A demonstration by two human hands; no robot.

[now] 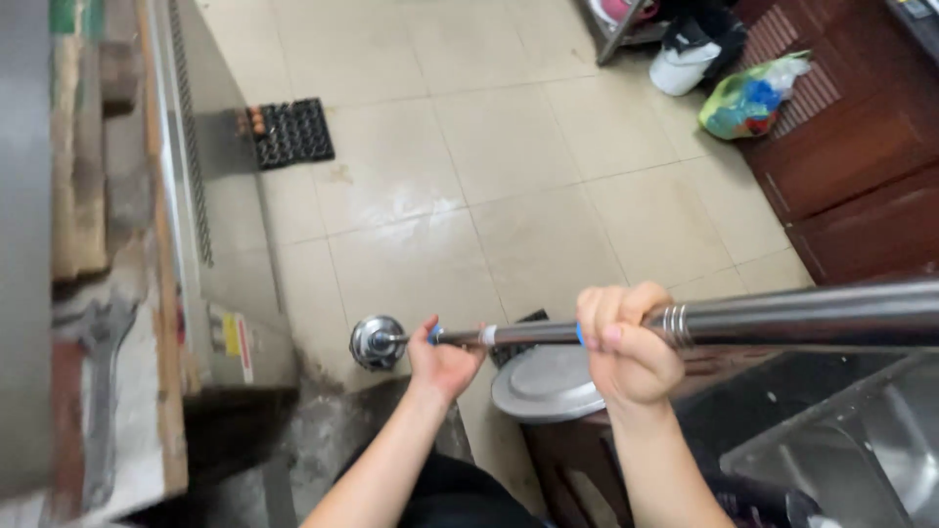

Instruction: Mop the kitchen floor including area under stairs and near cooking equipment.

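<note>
Both hands hold a long shiny telescoping metal pole [743, 318] level: the right hand [626, 342] fisted around its thick section, the left hand [442, 360] at nine o'clock pinching the thin end near the round chrome head [377, 342], steadying it.

kitchen floor and fittings around the edges

pale tiled floor [509, 176] fills the middle; a black egg tray [290, 131] lies upper left, a colourful plastic bag [751, 98] upper right by dark wooden cabinets [861, 166], a round metal lid [548, 383] low centre, perhaps a steel sink [861, 450] lower right.
</note>
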